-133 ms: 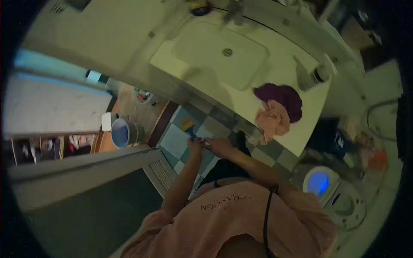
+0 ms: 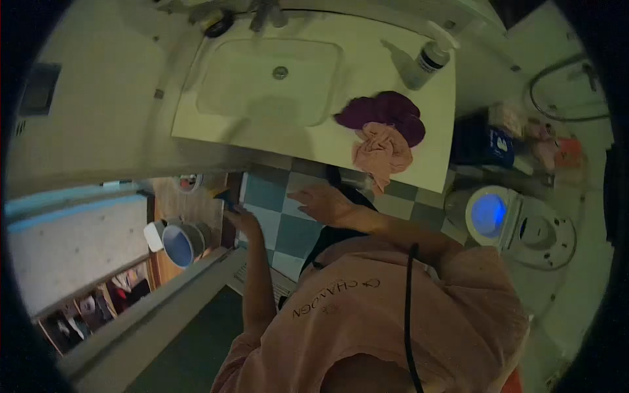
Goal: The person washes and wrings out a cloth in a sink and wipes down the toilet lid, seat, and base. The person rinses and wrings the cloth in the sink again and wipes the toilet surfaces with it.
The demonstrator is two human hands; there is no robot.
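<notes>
Free gap between hands, countertop ahead

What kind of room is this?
It looks like a bathroom: there's a sink set into a counter, a toilet glowing blue, and a pump bottle by the sink.
</notes>
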